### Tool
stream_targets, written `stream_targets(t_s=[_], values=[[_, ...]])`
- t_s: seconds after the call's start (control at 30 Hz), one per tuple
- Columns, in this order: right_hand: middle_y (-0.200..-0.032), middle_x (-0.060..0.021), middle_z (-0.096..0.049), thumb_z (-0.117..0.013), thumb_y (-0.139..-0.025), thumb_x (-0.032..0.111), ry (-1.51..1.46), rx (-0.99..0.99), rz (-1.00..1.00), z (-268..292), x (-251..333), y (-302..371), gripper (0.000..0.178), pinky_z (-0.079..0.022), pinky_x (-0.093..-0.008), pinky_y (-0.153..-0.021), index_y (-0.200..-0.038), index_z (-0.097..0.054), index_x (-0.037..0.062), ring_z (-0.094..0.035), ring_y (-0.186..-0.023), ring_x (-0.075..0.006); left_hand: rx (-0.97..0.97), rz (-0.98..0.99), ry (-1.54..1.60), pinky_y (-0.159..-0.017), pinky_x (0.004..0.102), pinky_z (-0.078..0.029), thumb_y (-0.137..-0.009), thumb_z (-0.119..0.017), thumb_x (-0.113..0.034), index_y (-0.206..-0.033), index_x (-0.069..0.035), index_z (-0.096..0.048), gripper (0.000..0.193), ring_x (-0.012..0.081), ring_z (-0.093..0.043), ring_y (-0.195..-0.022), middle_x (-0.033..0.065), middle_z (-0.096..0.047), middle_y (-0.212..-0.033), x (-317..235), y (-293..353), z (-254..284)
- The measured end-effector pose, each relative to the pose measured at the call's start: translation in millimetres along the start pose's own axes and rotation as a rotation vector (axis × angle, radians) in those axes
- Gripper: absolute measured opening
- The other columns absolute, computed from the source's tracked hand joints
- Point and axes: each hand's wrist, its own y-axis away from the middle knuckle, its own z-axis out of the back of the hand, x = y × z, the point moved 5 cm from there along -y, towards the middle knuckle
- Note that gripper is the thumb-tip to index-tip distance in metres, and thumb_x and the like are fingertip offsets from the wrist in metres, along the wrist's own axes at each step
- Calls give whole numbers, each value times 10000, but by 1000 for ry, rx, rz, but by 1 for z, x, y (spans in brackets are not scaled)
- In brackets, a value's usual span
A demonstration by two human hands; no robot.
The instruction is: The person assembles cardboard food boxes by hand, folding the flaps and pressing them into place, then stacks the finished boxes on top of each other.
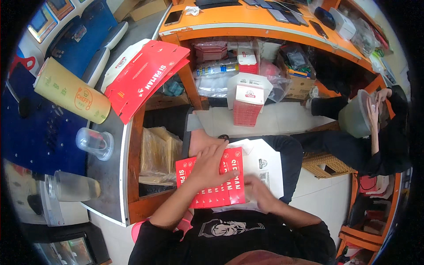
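A fan of overlapping flat red cartons [210, 198] with white lettering lies across my lap. Spread flat on top of them is my left hand [206, 165], its fingers stretched toward the far edge. My right hand [261, 192] is at the cartons' right edge with its fingers bent inward; whatever they pinch is hidden. White carton sheets [269, 163] with a small dark print rest on my leg, just beyond the right hand.
Ahead on the tiled floor stands a tall stack of red-and-white boxes [246, 112]. More red cartons [148, 77], a yellow-green cup [73, 92] and clear plastic cups [95, 143] occupy the left counter. Phones [173, 17] lie on the orange table [212, 31]. At right, another person holds a tub [354, 117].
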Motion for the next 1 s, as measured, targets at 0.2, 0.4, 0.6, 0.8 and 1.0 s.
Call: stream_targets(t_s=[0.2, 0.4, 0.6, 0.8, 1.0], values=[[-1149, -147, -621, -293, -1138, 295, 209, -544, 156, 34, -9, -95, 434, -455, -375, -1014, -1250, -568, -22, -594, -1069, -219, 69, 165, 122, -905, 473, -519, -885, -691, -582, -1206, 23, -689, 685, 417, -683, -1034, 285, -701, -1077, 20, -31, -10], [-1031, -132, -648, -266, -1144, 322, -54, -430, 36, 26, -29, -105, 473, -479, -342, -966, -1074, -598, -7, -616, -990, -195, 54, 161, -6, -735, 478, -558, -896, -650, -599, -893, -3, -743, 604, 413, -706, -795, 214, -718, -824, -4, -26, -7], [-1124, -127, -623, -258, -1132, 392, -187, -453, 215, 12, -28, -82, 524, -468, -342, -998, -1168, -571, -26, -608, -1055, -209, -11, 36, -26, -746, 472, -560, -854, -714, -539, -1005, -4, -756, 557, 402, -723, -819, 233, -735, -883, -31, -15, 1], [-1198, -171, -608, -361, -1099, 410, -191, -427, 351, 24, 6, -69, 514, -461, -367, -1013, -1260, -538, -44, -607, -1081, -234, -52, -51, -108, -740, 448, -539, -832, -763, -508, -1024, -29, -743, 517, 362, -708, -806, 189, -728, -881, -57, -2, 21], [-1198, -166, -706, -780, -826, 102, 618, -151, 411, 41, 59, -67, 422, -515, -414, -999, -1221, -654, 21, -670, -1126, -358, -122, -153, -69, -778, 435, -513, -863, -718, -541, -1030, -13, -724, 553, 334, -688, -861, 164, -719, -908, -65, 5, 20]])
